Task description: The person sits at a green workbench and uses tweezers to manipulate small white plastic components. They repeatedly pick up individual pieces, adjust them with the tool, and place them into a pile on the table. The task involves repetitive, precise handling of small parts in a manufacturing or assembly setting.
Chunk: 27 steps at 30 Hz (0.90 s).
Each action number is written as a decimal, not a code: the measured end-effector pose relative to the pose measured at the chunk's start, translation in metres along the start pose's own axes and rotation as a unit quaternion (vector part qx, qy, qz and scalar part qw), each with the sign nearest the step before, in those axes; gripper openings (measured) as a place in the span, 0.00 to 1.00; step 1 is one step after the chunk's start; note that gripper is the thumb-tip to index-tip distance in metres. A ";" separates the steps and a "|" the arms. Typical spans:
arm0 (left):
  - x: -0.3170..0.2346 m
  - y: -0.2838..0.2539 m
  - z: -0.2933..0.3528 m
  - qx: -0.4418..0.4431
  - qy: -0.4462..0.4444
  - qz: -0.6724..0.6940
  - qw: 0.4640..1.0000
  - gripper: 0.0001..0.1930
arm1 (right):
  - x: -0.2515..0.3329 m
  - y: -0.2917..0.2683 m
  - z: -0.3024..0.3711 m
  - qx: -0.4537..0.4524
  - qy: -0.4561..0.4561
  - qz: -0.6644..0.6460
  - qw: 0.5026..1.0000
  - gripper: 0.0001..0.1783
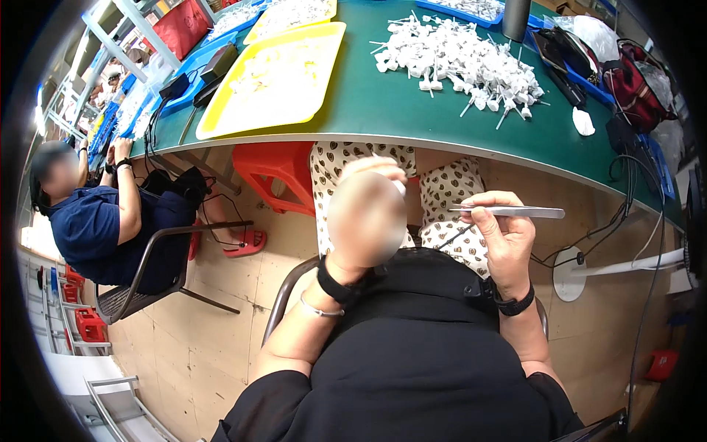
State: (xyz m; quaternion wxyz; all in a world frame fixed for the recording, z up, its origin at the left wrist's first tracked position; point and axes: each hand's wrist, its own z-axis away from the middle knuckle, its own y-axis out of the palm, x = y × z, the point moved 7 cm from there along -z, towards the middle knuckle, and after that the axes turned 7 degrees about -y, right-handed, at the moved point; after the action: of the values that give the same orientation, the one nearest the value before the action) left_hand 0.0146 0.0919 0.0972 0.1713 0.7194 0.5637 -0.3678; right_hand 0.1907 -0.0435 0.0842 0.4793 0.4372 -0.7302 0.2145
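My right hand [509, 239] is closed on a pair of silver tweezers [534, 212], held level over my lap between thumb and fingers. Their narrow tips point left, toward my other hand. A blur covers most of my left hand [368, 210]; its fingers show only at the top, curled inward. Something small and pale shows by those fingertips, too unclear to name. Both hands are in front of the green table [361, 110], below its near edge. Beyond them lies a heap of small white plastic pieces with thin stems [460, 62].
A yellow tray [302, 110] with small pale pieces sits at the table's left. Blue trays, a dark cylinder [516, 18] and bags [637, 81] stand farther back. A red stool [276, 173] is under the table. At left, another person [96, 214] sits working. Cables hang at right.
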 end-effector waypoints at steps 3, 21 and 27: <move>0.025 -0.064 -0.065 -0.180 -0.075 0.059 0.979 0.07 | 0.000 -0.005 0.000 -0.013 0.001 -0.004 1.000 0.07; 0.081 0.107 -0.165 0.311 -0.031 -0.352 0.882 0.19 | 0.008 -0.006 -0.001 -0.015 0.002 -0.006 1.000 0.07; 0.086 0.107 -0.168 0.318 -0.054 -0.335 0.885 0.15 | 0.004 -0.008 0.000 -0.020 0.000 -0.009 1.000 0.07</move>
State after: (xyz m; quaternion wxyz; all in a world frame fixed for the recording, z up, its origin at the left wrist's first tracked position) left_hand 0.1798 0.2290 0.1301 -0.1702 0.4823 0.6138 -0.6014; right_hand 0.1968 -0.0493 0.0874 0.4900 0.4341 -0.7300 0.1960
